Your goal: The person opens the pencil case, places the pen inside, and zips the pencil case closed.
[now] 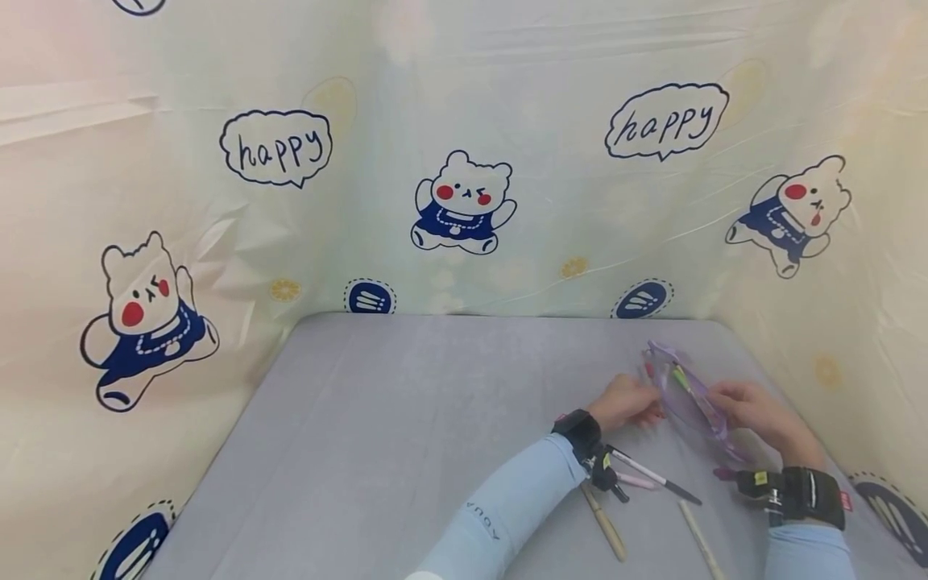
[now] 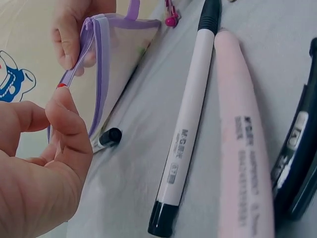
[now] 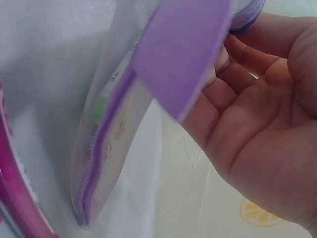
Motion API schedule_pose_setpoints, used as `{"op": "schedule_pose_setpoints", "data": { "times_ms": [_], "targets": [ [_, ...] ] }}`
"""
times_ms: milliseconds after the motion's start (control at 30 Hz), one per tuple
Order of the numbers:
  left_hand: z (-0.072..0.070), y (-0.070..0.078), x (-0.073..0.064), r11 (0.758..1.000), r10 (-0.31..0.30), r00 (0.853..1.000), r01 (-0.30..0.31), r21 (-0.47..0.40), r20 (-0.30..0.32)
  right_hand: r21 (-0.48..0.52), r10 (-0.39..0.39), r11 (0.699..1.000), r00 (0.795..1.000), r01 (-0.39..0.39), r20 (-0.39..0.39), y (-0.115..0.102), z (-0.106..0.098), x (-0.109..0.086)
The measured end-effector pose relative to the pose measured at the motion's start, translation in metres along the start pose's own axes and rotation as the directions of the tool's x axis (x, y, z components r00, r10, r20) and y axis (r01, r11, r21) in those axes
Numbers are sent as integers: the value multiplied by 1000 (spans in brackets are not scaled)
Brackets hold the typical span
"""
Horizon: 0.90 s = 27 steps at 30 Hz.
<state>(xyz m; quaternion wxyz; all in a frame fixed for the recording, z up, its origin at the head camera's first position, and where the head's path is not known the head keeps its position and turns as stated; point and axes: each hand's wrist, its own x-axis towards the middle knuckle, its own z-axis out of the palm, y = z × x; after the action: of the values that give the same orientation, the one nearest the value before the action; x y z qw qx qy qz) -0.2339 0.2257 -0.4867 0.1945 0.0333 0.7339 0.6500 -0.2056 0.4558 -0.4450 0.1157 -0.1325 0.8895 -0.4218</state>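
Observation:
A see-through mesh pencil pouch [image 1: 681,400] with purple edging is held tilted up between both hands at the right of the table. With thumb and fingertips, my left hand [image 1: 625,401] pinches its near side edge; in the left wrist view the left hand [image 2: 49,158] is at the purple rim [image 2: 101,74]. My right hand [image 1: 761,411] grips the opposite edge, its fingers curled behind a wide purple band [image 3: 183,64] in the right wrist view. Inside the pouch shows a pen with a light green part [image 3: 100,109].
On the table near the wrists lie a white pen with black ends [image 2: 185,119], a pink pen [image 2: 242,139], a dark pen [image 2: 294,153], a tan pen [image 1: 603,524] and a pale pen [image 1: 698,536]. A magenta pen [image 3: 17,183] lies beside the pouch. Printed cloth walls [image 1: 464,97] surround the table.

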Motion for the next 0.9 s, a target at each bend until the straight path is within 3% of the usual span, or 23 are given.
{"op": "schedule_pose_setpoints", "data": {
  "times_ms": [500,767,900],
  "targets": [
    [12,3,-2,997,-2,998,7,-82,60,-9,25,1000,1000,-25,1,2,0,1],
    [18,9,-5,996,-13,997,20,-90,83,27,-15,1000,1000,14,21,3,0,1],
    [24,9,-3,988,-17,995,32,-154,97,27,-12,1000,1000,11,20,3,0,2]
  ]
}}
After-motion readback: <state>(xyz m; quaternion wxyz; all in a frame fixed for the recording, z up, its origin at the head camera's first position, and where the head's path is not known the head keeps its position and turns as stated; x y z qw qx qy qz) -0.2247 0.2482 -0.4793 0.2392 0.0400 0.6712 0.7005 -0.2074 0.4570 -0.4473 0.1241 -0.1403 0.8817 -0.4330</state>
